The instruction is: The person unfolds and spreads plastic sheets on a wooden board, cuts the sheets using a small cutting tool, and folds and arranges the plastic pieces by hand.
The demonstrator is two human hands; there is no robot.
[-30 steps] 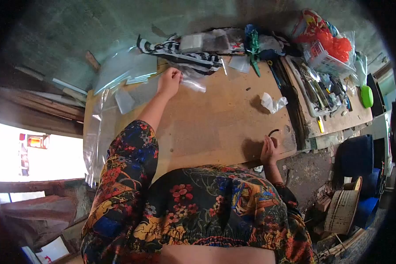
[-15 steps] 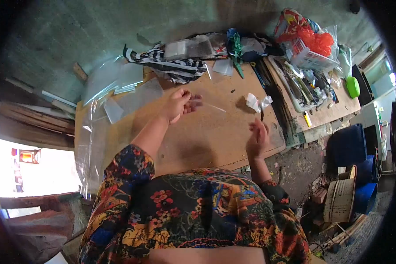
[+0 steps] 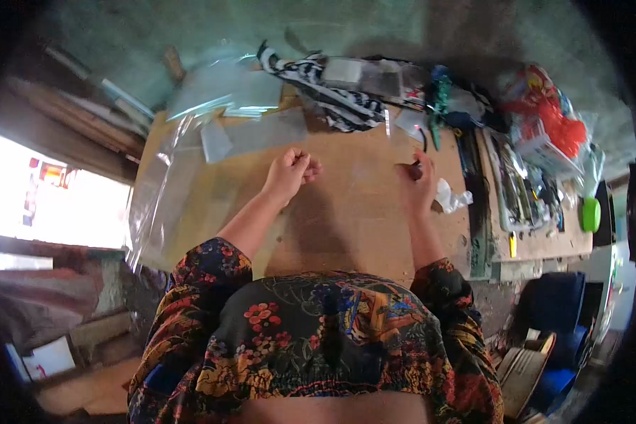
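Note:
My left hand (image 3: 295,174) is over the middle of the wooden board (image 3: 381,240), with its fingers closed in a pinch. It appears to hold a clear plastic sheet, whose outline is very faint against the board. To the right, my right hand (image 3: 420,182) is closed round a thin, dark, curved tool (image 3: 424,140), which sticks up past the fingertips. Its exact kind is too blurred to tell. Crumpled white paper (image 3: 454,198) lies just right of that hand. Beyond my left hand are more clear plastic pieces (image 3: 261,133) on the board.
At the back are stacked clear sheets (image 3: 222,86), a black-and-white striped cloth (image 3: 339,113) and green-handled scissors (image 3: 437,106). On the right stand a tray of tools (image 3: 519,191), a basket with a red plastic bag (image 3: 562,134) and a green container (image 3: 591,214). A yellow cutter (image 3: 513,245) lies near the edge.
My right hand has moved up and forward over the board, with the dark tool now raised. My left hand stays pinched, a little lower. The view has turned, shifting the scene rightward.

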